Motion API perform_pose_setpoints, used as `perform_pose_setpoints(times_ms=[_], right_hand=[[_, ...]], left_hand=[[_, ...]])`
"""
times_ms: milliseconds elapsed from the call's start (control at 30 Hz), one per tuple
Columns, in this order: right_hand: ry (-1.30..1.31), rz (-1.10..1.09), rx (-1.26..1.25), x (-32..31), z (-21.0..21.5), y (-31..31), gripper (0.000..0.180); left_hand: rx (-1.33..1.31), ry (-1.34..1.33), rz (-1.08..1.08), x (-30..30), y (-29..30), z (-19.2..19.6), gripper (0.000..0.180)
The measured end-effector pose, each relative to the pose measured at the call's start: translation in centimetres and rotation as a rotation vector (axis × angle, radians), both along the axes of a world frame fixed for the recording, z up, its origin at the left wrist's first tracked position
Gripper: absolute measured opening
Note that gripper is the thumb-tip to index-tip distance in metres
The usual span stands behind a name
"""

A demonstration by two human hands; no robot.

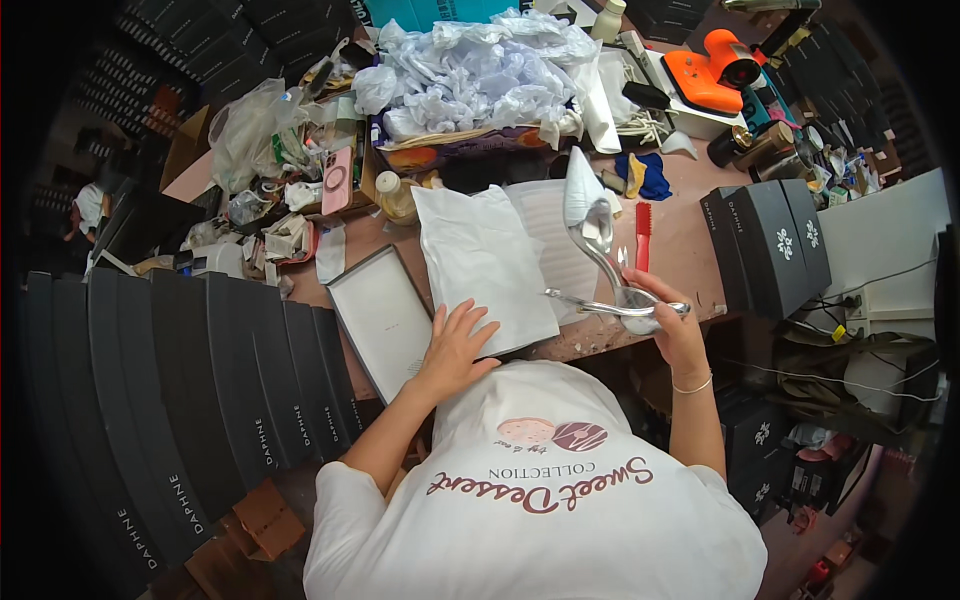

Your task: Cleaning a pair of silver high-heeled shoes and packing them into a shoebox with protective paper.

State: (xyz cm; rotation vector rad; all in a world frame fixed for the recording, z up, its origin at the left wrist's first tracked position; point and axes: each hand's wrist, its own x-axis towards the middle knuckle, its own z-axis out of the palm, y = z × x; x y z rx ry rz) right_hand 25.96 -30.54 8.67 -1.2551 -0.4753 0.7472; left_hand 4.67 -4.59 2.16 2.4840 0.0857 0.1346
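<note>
Hands (455, 345) press white bag (485, 265), grip silver shoe (600, 250).

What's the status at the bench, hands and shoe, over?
Left hand flat on white tissue sheet. Right hand grips silver pointed high-heel shoe, toe raised. Open grey shoebox beside left hand; red comb behind shoe.

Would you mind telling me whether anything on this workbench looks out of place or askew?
Nothing looks damaged or spilled. The right hand holds a silver high-heeled shoe in the air, the left hand rests on a white fabric bag, and the pink workbench behind is cluttered with crumpled white wrapping.
</note>
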Motion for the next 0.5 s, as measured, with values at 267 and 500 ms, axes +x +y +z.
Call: perform_pose_setpoints(times_ms=[267,500], right_hand=[[0.24,0.136,-0.05,-2.4,2.1,-4.1,0.064],[0.522,0.456,-0.088,-2.2,2.4,-1.5,0.047]], left_hand=[[-0.061,-0.074,0.157,-0.8,1.5,-4.8,0.015],[-0.108,-0.375,0.444,4.7,1.8,1.8,0.009]])
